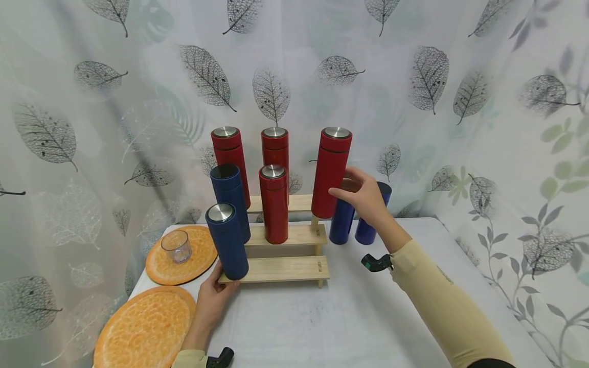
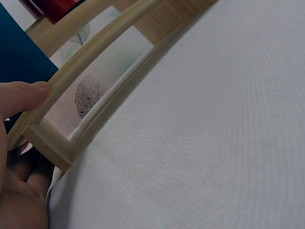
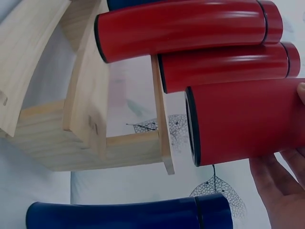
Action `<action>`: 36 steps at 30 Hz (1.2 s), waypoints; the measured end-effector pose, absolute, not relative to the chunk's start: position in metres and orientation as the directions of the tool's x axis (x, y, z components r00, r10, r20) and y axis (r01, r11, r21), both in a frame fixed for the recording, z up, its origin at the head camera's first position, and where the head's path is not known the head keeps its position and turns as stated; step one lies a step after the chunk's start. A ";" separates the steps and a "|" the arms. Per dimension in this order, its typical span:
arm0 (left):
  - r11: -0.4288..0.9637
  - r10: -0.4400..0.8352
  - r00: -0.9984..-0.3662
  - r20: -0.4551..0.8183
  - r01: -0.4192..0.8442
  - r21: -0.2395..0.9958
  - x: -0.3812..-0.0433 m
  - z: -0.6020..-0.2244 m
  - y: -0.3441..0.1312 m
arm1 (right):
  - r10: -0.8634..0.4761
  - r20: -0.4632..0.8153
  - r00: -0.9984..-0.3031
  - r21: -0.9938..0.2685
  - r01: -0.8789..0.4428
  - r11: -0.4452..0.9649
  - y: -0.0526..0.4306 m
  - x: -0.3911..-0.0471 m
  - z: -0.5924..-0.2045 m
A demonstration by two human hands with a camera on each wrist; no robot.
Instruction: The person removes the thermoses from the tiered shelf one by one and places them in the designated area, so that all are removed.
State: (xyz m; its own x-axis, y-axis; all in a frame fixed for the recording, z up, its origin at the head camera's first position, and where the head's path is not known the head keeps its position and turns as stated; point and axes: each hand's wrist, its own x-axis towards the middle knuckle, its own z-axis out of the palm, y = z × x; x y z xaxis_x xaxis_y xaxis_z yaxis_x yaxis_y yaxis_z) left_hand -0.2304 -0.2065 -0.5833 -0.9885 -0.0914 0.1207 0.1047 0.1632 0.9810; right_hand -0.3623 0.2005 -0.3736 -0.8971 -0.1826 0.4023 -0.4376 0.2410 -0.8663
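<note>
My right hand [image 1: 365, 197] grips a red thermos flask [image 1: 332, 171] at the right end of the top step. In the right wrist view the flask's base [image 3: 192, 126] shows, apart from the step's edge. With the thumb above and fingers below, my left hand [image 1: 213, 296] holds the left end of the bottom step of a wooden tiered rack [image 1: 285, 270]. Close by it, a blue flask [image 1: 227, 245] with a silver lid stands on that step. The middle step carries another blue flask [image 1: 227, 191] and a red flask [image 1: 274, 204]. Two more red flasks [image 1: 227, 148] stand on top.
Two blue flasks [image 1: 366, 231] stand on the white table [image 1: 359, 317] right of the rack. At the left lie two round orange mats [image 1: 147, 327], the farther one bearing a clear glass [image 1: 177, 246]. A leaf-patterned curtain [image 1: 299, 51] hangs behind.
</note>
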 end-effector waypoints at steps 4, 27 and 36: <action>0.171 -0.086 -0.989 0.123 0.107 0.979 -0.229 -0.583 -0.207 | -0.185 0.407 -0.895 -0.862 -0.443 0.246 0.206 -0.357 -0.376; 0.195 -0.099 -0.984 0.149 0.128 0.972 -0.229 -0.587 -0.206 | -0.142 0.388 -0.911 -0.875 -0.412 0.254 0.223 -0.343 -0.388; 0.202 -0.097 -0.983 0.155 0.133 0.970 -0.230 -0.585 -0.206 | -0.127 0.367 -0.922 -0.897 -0.386 0.213 0.230 -0.336 -0.393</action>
State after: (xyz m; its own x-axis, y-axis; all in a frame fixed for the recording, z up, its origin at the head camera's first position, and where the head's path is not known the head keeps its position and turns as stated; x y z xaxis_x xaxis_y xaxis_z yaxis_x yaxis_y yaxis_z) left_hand -0.2297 -0.2062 -0.5851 -0.9831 -0.0974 0.1553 0.1333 0.2019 0.9703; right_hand -0.3356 0.2301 -0.3932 -0.9216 -0.1273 0.3667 -0.3865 0.2128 -0.8974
